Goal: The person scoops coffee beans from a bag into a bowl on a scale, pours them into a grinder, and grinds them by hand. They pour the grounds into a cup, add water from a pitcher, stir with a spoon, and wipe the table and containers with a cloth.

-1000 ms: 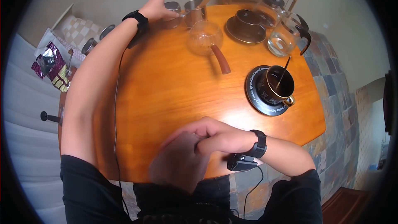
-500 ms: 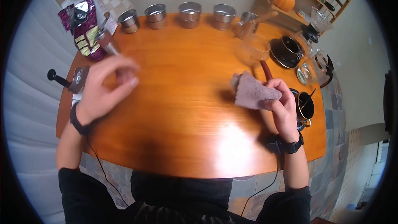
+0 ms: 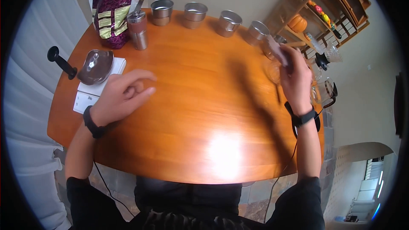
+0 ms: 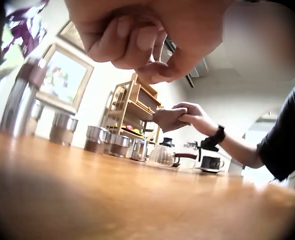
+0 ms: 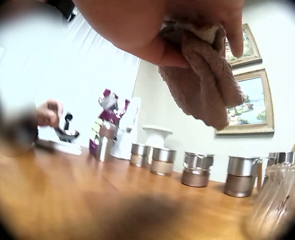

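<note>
My right hand (image 3: pixel 297 76) grips a crumpled mauve-brown cloth (image 5: pixel 202 87) above the right side of the table, close to a glass pot (image 5: pixel 280 200) and the row of metal cups. Below the fingers the cloth hangs in folds in the right wrist view. My left hand (image 3: pixel 123 98) hovers over the left side with loosely curled fingers and nothing in them. Beside it lie a white scale (image 3: pixel 86 101) and a glossy brown dish (image 3: pixel 96 66) on top. Metal cups (image 3: pixel 195 12) line the back edge.
At the back left stand a purple coffee bag (image 3: pixel 113 17) and a hand grinder (image 3: pixel 137 30). A black-handled tool (image 3: pixel 61 61) is at the left edge. On the right are a glass jug (image 3: pixel 330 91) and a black cup (image 4: pixel 211 163) on a saucer. A wooden shelf (image 3: pixel 326 8) stands behind.
My left hand has come back from a metal cup at the rear to the left side. My right hand has carried the cloth from the front edge to the right rear. The head view has turned left.
</note>
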Demonstrator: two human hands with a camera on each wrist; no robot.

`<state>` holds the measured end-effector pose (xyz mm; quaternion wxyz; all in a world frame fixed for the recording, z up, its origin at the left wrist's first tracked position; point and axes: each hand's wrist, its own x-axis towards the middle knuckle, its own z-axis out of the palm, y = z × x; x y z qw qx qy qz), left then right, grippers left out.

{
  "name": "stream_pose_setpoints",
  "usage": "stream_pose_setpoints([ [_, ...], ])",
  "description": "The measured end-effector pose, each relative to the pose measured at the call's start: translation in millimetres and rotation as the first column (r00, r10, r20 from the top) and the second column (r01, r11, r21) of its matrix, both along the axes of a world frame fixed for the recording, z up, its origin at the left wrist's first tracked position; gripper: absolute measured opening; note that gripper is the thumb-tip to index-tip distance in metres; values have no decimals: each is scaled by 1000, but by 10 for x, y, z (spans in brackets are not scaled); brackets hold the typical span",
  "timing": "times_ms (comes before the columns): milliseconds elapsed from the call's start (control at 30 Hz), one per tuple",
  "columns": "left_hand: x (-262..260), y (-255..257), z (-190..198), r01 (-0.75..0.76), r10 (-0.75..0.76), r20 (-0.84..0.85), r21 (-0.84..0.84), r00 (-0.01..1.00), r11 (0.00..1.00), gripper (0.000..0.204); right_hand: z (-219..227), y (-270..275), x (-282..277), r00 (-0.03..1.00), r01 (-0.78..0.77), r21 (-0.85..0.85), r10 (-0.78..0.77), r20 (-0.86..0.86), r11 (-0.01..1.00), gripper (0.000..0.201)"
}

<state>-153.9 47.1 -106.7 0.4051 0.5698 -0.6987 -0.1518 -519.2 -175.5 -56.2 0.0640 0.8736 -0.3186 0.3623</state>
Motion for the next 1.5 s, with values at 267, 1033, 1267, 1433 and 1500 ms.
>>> stream_pose_setpoints([
  [267,169,236,142,180,-11,-705,166,709,970,14,-1016,-878,629,754,317,123,-171,-634,940,27],
  [1033,42,293,52,529,14,-920,238,392,814,15,-1149,-521,2754,835,-244,479,434,-338,843,54],
  [1267,32,280,45,564,6,-925,236,380,791,17,-995,-560,2897,816,-356,658,563,-127,664,40],
  [1433,40,272,46,566,16,-921,254,390,784,17,-898,-367,2506,706,-491,621,696,-128,611,36],
  [1500,32,269,66,568,24,-914,272,404,777,17,-816,-116,2287,699,-490,666,710,-85,562,35],
])
